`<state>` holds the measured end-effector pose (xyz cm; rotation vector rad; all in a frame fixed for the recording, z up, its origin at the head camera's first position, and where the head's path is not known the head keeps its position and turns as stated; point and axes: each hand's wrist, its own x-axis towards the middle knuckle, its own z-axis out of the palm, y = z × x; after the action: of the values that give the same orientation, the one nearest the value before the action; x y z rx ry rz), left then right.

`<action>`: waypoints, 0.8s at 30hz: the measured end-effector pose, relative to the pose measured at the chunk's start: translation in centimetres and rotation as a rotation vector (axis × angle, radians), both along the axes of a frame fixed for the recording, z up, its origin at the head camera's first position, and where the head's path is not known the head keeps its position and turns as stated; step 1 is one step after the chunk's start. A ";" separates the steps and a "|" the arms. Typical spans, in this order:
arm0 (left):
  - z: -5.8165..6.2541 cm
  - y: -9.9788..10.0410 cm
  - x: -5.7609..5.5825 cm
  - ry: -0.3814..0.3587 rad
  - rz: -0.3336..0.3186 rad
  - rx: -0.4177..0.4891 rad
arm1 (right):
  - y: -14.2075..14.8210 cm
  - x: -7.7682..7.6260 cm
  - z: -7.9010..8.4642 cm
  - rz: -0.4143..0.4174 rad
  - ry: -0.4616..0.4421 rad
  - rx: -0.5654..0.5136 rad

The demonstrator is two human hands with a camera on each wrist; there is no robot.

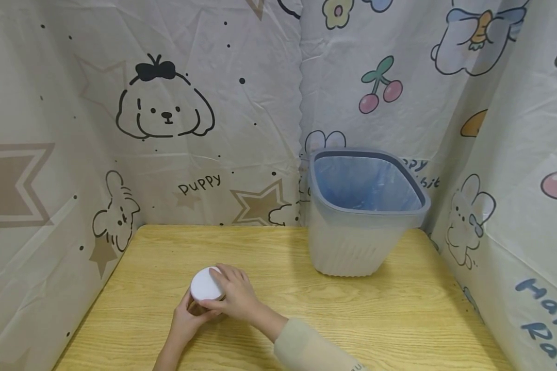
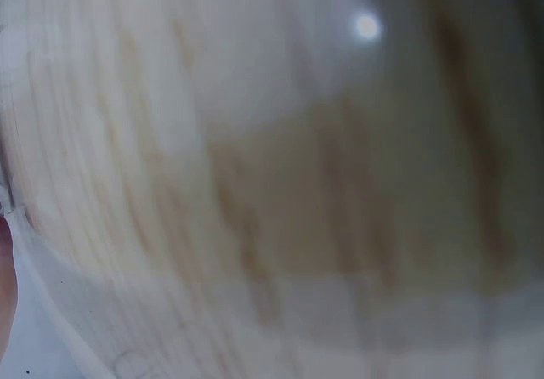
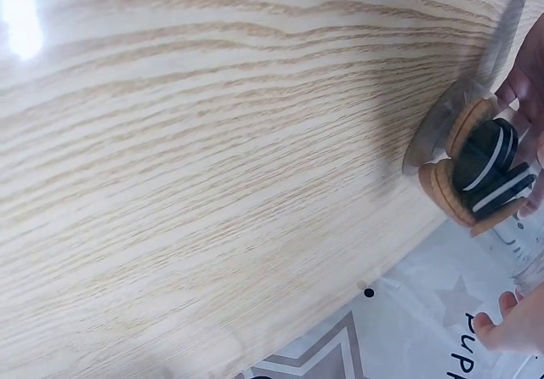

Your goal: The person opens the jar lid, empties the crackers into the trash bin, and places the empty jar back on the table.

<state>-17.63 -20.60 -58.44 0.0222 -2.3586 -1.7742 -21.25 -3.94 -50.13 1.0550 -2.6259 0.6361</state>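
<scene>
A clear jar [image 3: 435, 132] of dark and tan sandwich cookies [image 3: 484, 165] stands at the right edge of the right wrist view. In the head view its round white lid [image 1: 206, 283] faces up and hides most of the jar. My left hand [image 1: 185, 323] grips the jar's side, below the lid. My right hand [image 1: 239, 294] holds the lid by its rim, with fingers on the far side and thumb on the near side. Whether the lid sits tight cannot be told. The left wrist view shows blurred tabletop and a bit of finger [image 2: 6, 290].
A tall grey-blue plastic bin [image 1: 353, 242] stands at the back right of the wood-grain table [image 1: 278, 257]. Printed curtains [image 1: 241, 118] hang around the back and both sides. Inside the bin I see only its bluish walls.
</scene>
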 end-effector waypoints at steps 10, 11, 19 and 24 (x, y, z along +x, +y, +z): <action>0.2 0.1 0.1 0.008 -0.011 -0.001 | 0.4 -0.7 0.3 0.077 -0.022 0.070; 0.1 0.1 0.1 0.009 -0.009 0.000 | 0.5 -0.8 0.3 0.086 -0.023 0.078; 0.1 0.1 0.1 0.024 0.000 0.016 | 0.7 -1.6 0.7 0.160 -0.060 0.133; 0.1 0.1 0.0 0.031 -0.010 0.020 | 0.9 -2.0 0.9 0.200 -0.088 0.169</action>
<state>-17.62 -20.50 -58.37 -0.0143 -2.3237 -1.7899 -23.29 -3.01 -49.21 1.3820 -2.7102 0.5183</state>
